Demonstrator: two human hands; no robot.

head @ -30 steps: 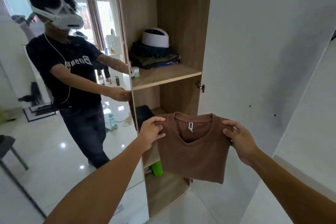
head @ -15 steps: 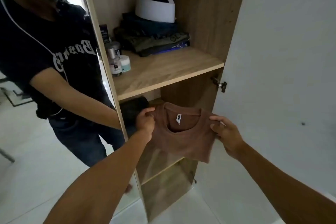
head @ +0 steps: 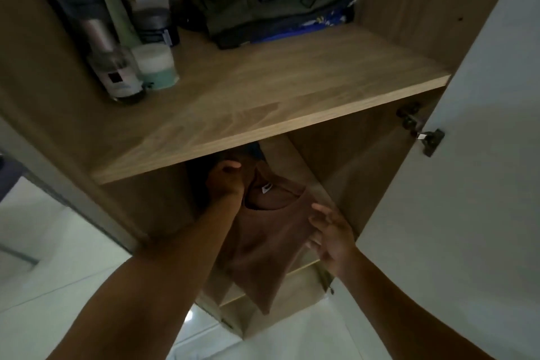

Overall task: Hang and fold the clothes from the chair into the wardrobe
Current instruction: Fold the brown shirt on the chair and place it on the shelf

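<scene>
I have leaned in much closer to the wardrobe [head: 394, 23]; its upper shelf [head: 263, 102] now fills the top half of the frame, and the mirror reflection at upper left has gone from view. My left hand [head: 225, 181] has carried the folded brown shirt [head: 268, 237] under that shelf, at centre frame, and grips it near the collar. My right hand [head: 330, 240] has loosened, its fingers now spread against the shirt's right edge.
</scene>
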